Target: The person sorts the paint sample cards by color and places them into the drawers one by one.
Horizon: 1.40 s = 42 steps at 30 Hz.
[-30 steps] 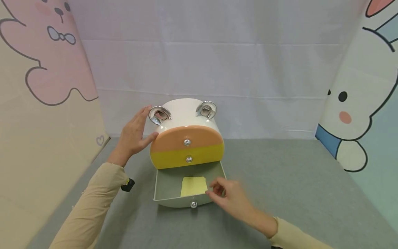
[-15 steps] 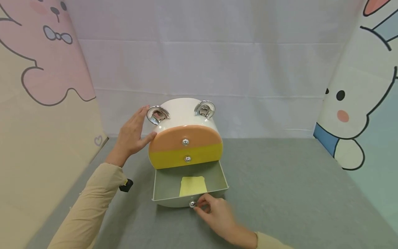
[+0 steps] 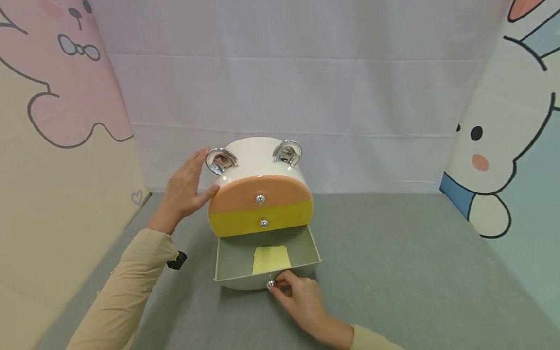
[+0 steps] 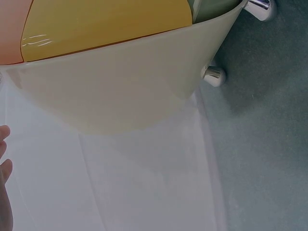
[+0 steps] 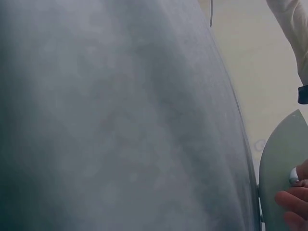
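A small rounded drawer box (image 3: 253, 155) with a white shell and two chrome ear-shaped rings stands on the grey table. Its orange drawer (image 3: 280, 188) and yellow drawer (image 3: 236, 223) are closed, while the green bottom drawer (image 3: 232, 262) is pulled out. Inside that drawer lies a pale yellow paper (image 3: 271, 259). My left hand (image 3: 183, 189) rests against the box's left side with straight fingers. With thumb and fingertips, my right hand (image 3: 302, 299) pinches the chrome knob (image 3: 271, 284) of the green drawer. The right wrist view shows this knob (image 5: 293, 175) at its right edge.
Grey cloth covers the table (image 3: 393, 253). Behind the box hangs a white curtain (image 3: 350, 97). Cartoon-printed panels flank both sides, with a pink bear (image 3: 83, 92) at left and a white rabbit (image 3: 498, 146) at right.
My right hand has moved left and down from beside the drawer's right corner to its knob and now pinches it. My left hand stays against the box.
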Tool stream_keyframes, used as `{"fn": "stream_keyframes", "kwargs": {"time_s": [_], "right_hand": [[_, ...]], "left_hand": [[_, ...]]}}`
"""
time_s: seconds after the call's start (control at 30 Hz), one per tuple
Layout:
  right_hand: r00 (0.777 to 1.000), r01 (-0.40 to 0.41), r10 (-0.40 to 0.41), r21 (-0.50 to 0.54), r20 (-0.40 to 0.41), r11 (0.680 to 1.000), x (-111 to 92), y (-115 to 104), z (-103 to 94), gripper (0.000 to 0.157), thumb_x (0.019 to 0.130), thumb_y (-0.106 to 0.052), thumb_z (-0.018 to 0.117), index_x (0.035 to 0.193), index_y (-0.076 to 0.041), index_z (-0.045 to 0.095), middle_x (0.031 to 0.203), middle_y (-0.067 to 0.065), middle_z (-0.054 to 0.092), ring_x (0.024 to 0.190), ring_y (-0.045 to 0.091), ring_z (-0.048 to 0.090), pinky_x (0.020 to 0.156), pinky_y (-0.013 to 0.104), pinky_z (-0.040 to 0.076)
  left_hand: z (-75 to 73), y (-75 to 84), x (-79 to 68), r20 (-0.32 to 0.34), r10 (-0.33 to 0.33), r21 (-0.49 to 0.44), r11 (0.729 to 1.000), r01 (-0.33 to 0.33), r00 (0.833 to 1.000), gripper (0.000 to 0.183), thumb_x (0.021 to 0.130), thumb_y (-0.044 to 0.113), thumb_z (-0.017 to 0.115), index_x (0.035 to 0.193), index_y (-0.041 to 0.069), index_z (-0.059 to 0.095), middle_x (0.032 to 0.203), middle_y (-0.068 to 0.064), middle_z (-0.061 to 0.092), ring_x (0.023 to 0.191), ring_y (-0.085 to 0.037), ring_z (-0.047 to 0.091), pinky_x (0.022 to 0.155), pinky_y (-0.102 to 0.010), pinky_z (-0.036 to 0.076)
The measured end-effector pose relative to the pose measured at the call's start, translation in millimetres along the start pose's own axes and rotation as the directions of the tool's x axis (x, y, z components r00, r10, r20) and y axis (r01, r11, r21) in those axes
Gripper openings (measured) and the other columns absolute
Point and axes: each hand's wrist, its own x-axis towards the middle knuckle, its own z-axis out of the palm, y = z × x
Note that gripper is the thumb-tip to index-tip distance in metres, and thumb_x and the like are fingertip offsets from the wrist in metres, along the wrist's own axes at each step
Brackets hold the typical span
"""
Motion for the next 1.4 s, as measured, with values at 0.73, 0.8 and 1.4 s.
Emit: {"fn": "stream_keyframes", "kwargs": {"time_s": [0.73, 0.8, 1.4], "right_hand": [[0.984, -0.177, 0.173, 0.145, 0.046, 0.973, 25.0, 2.5, 10.6, 0.006, 0.079, -0.016, 0.07, 0.084, -0.016, 0.067, 0.078, -0.008, 0.068, 0.069, 0.001, 0.062, 0.057, 0.018, 0.048], [0.984, -0.181, 0.179, 0.148, 0.023, 0.972, 27.9, 3.5, 12.7, 0.008, 0.077, -0.018, 0.071, 0.083, -0.015, 0.066, 0.076, -0.008, 0.068, 0.068, 0.002, 0.062, 0.056, 0.018, 0.047], [0.971, -0.217, 0.231, 0.177, -0.066, 0.96, 55.4, 15.6, 29.8, 0.007, 0.077, -0.016, 0.071, 0.08, -0.012, 0.066, 0.074, -0.003, 0.066, 0.066, 0.009, 0.063, 0.057, 0.02, 0.048]], "left_hand": [[-1.5, -2.4, -1.0, 0.001, 0.008, 0.002, 1.0, -0.008, 1.0, 0.089, 0.084, 0.07, 0.026, 0.145, 0.006, 0.02, 0.144, -0.015, 0.032, 0.131, -0.031, 0.03, 0.1, -0.052, 0.032], [-0.8, -3.2, -0.7, -0.001, 0.01, 0.004, 1.0, -0.01, 1.0, 0.088, 0.084, 0.07, 0.026, 0.145, 0.006, 0.019, 0.144, -0.014, 0.032, 0.131, -0.03, 0.03, 0.1, -0.052, 0.032], [-0.7, -2.4, 0.4, 0.018, 0.004, 0.004, 1.0, -0.004, 1.0, 0.088, 0.084, 0.07, 0.027, 0.144, 0.006, 0.02, 0.144, -0.014, 0.032, 0.132, -0.03, 0.03, 0.101, -0.051, 0.032]]}}
